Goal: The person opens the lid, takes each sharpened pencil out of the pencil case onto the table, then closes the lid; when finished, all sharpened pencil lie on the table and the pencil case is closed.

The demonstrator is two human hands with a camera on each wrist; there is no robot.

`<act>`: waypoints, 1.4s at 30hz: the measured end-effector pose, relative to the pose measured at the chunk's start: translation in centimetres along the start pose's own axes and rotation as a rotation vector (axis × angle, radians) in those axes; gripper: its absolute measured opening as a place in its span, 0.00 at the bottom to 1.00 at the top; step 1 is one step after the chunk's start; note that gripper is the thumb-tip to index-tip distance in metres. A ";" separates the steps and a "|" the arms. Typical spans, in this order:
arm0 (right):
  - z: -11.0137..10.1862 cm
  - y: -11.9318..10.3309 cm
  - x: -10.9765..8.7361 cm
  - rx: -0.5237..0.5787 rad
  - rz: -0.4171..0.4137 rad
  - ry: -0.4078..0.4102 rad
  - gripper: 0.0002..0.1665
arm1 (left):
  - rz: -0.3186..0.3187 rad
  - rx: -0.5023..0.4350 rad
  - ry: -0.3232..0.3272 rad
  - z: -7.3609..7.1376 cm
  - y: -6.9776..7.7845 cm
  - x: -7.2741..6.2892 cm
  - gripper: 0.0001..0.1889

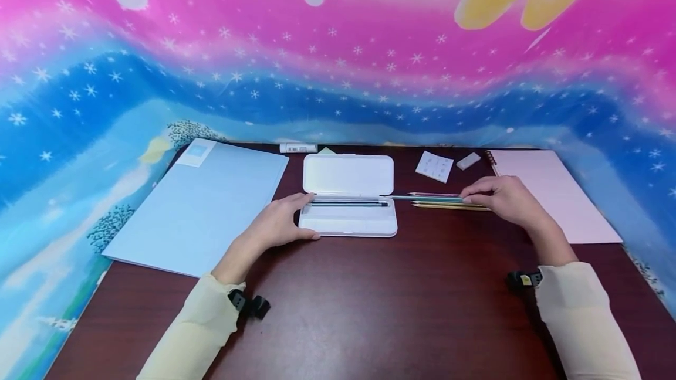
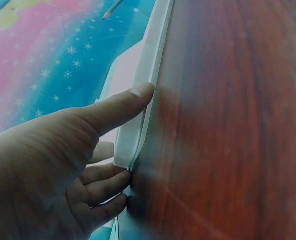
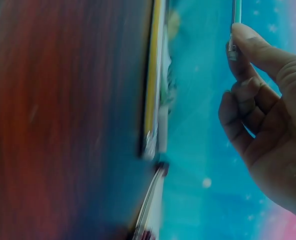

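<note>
A white pencil case (image 1: pixel 348 226) lies on the table with its lid raised at the back, and at least one dark pencil (image 1: pixel 351 204) is inside. My left hand (image 1: pixel 277 220) holds the case's left end, thumb on the front edge and fingers toward the back corner. My right hand (image 1: pixel 504 195) pinches a green pencil (image 1: pixel 430 197) near its rear end, between thumb and index finger. Its other end points left and reaches the case's right side. Below it on the table lie several more pencils, one of them a yellow pencil (image 1: pixel 446 206). In the right wrist view the green pencil (image 3: pixel 237 12) is raised off the table.
A light blue folder (image 1: pixel 211 210) lies at the left, and a glue stick (image 1: pixel 298 148) at the back. Back right are a small printed paper (image 1: pixel 435 166), a white eraser (image 1: pixel 468 161) and a pink spiral notebook (image 1: pixel 554 198). A patterned cloth (image 1: pixel 338 75) stands behind the table.
</note>
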State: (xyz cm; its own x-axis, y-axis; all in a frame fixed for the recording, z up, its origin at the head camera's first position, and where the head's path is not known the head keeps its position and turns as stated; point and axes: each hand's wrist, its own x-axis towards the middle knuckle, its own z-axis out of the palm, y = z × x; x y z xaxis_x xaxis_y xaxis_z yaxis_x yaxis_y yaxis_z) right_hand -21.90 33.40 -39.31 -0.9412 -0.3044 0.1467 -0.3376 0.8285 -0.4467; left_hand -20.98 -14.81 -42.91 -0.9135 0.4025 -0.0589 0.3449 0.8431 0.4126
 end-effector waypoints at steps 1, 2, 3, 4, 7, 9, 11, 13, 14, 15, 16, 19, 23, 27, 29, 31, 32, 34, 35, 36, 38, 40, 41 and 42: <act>-0.2 0.3 -0.2 0.004 0.018 -0.002 0.08 | 0.001 0.000 0.001 0.0 0.0 0.0 0.51; -0.4 0.5 -0.4 0.009 0.039 -0.006 0.08 | 0.000 0.000 0.002 0.0 0.0 0.1 0.51; -0.6 0.8 -0.6 0.016 0.058 -0.009 0.08 | 0.001 0.000 0.002 -0.1 0.0 0.1 0.51; -0.7 1.0 -0.7 0.021 0.077 -0.013 0.09 | 0.001 0.001 0.002 -0.1 0.0 0.1 0.51; -1.0 1.8 -1.1 0.023 0.122 -0.030 0.10 | 0.000 0.003 0.003 -0.2 0.0 0.1 0.51; -1.1 2.3 -1.3 0.023 0.153 -0.038 0.10 | -0.001 0.004 0.002 -0.3 0.1 0.2 0.51; -1.1 2.9 -1.5 0.021 0.174 -0.046 0.10 | -0.001 0.002 0.004 -0.3 0.1 0.2 0.51; -1.2 3.4 -1.6 0.020 0.193 -0.050 0.10 | 0.002 -0.001 0.007 -0.4 0.1 0.2 0.51; -1.2 3.6 -1.7 0.021 0.204 -0.055 0.10 | 0.005 -0.002 0.010 -0.4 0.1 0.2 0.51; -1.2 3.9 -1.8 0.018 0.208 -0.060 0.11 | 0.007 -0.003 0.013 -0.5 0.1 0.2 0.51; -1.3 4.0 -1.8 0.018 0.216 -0.065 0.11 | 0.009 -0.004 0.016 -0.5 0.2 0.2 0.51; -1.3 4.5 -1.8 0.010 0.233 -0.076 0.11 | 0.010 -0.002 0.018 -0.6 0.2 0.2 0.51; -1.1 4.9 -1.8 0.002 0.243 -0.095 0.11 | 0.004 -0.001 0.013 -0.6 0.2 0.2 0.51; -1.1 5.2 -2.0 0.012 0.262 -0.115 0.11 | 0.007 -0.002 0.009 -0.6 0.3 0.1 0.51; -1.0 5.3 -2.0 0.009 0.263 -0.117 0.11 | 0.011 -0.003 0.010 -0.6 0.3 0.1 0.51; -0.9 5.4 -2.0 0.003 0.253 -0.115 0.10 | 0.009 -0.003 0.012 -0.6 0.3 0.1 0.51; -0.9 5.4 -2.0 -0.002 0.246 -0.113 0.09 | 0.009 -0.002 0.013 -0.6 0.3 0.2 0.51; -0.8 5.5 -1.9 -0.015 0.229 -0.111 0.08 | 0.008 0.000 0.013 -0.7 0.3 0.2 0.51; -0.7 5.5 -1.9 -0.020 0.223 -0.112 0.07 | 0.007 0.000 0.011 -0.6 0.3 0.2 0.51; -0.6 5.6 -1.9 -0.029 0.214 -0.112 0.07 | 0.006 -0.001 0.013 -0.5 0.3 0.1 0.51; -0.5 5.7 -1.8 -0.046 0.202 -0.121 0.06 | 0.001 -0.004 0.014 -0.2 0.3 -0.1 0.51; -0.4 5.9 -1.8 -0.057 0.193 -0.126 0.06 | -0.003 -0.005 0.014 0.0 0.3 -0.2 0.51; -0.4 5.9 -1.7 -0.059 0.194 -0.126 0.05 | -0.002 -0.004 0.016 -0.1 0.3 -0.2 0.51; -0.4 5.9 -1.7 -0.061 0.194 -0.123 0.05 | 0.000 -0.001 0.018 -0.1 0.3 -0.1 0.51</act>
State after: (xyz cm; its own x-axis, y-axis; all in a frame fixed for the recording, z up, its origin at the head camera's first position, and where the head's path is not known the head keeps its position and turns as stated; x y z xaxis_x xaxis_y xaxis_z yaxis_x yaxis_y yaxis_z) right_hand -22.27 39.02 -41.84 -0.9809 -0.1889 -0.0469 -0.1546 0.9029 -0.4011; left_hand -20.77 -14.61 -42.65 -0.9172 0.3963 -0.0422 0.3451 0.8426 0.4134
